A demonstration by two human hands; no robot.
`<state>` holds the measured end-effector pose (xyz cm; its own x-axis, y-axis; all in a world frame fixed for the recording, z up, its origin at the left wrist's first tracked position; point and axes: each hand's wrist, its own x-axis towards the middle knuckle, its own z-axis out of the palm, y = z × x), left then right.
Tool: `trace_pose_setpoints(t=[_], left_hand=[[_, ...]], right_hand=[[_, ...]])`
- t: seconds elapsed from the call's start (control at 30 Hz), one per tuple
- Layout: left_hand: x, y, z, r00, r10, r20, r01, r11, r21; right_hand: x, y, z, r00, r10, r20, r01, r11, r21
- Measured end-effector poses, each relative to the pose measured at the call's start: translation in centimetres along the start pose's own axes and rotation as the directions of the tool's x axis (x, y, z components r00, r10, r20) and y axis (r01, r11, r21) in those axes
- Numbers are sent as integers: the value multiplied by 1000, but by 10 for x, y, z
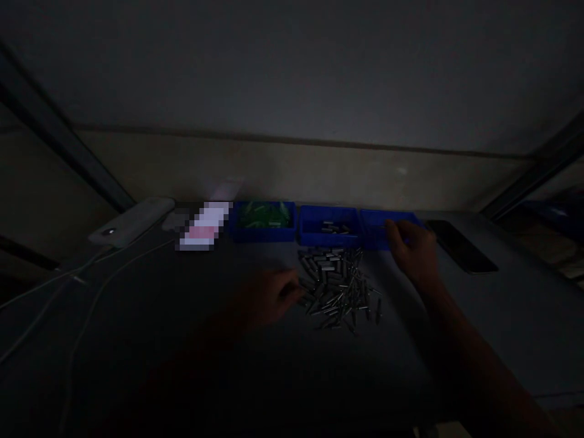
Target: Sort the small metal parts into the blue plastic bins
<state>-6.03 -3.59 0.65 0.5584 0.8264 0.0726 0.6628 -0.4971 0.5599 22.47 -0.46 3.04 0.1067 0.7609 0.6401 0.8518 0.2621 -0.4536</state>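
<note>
A heap of small metal pins and cylinders (335, 289) lies on the dark table. At its left edge is my left hand (274, 295), fingers curled together; whatever is between them is too dark to make out. My right hand (413, 246) is over the front of the right blue bin (371, 237), with thumb and fingers pinched. A faint thin glint shows by its fingertips, too small to name. Several short metal cylinders (331, 228) sit in the middle blue bin (314, 238). The left blue bin (262, 236) holds green material (262, 215) and small pale pieces.
A lit, pixelated phone-like screen (205, 226) is left of the bins. Farther left are a white power strip (132, 222) and white cables (98, 298). A dark phone (463, 246) lies to the right. Behind the bins rises a wall (319, 170); the scene is dim.
</note>
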Motion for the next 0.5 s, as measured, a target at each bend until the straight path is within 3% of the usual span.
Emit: trace_pose_setpoints(t=[0.13,0.3,0.5], left_hand=[[-6,-6,-6,994,47,97,-50,998,29],[-7,0,-9,977,4,215,-19,997,69],[-7,4,-11,972,-26,233,1,994,107]], right_hand=[[4,24,3,997,44,-59,-52,988,-144],[3,32,11,997,2,-80,-19,975,-220],[2,41,17,996,-24,-88,0,967,-256]])
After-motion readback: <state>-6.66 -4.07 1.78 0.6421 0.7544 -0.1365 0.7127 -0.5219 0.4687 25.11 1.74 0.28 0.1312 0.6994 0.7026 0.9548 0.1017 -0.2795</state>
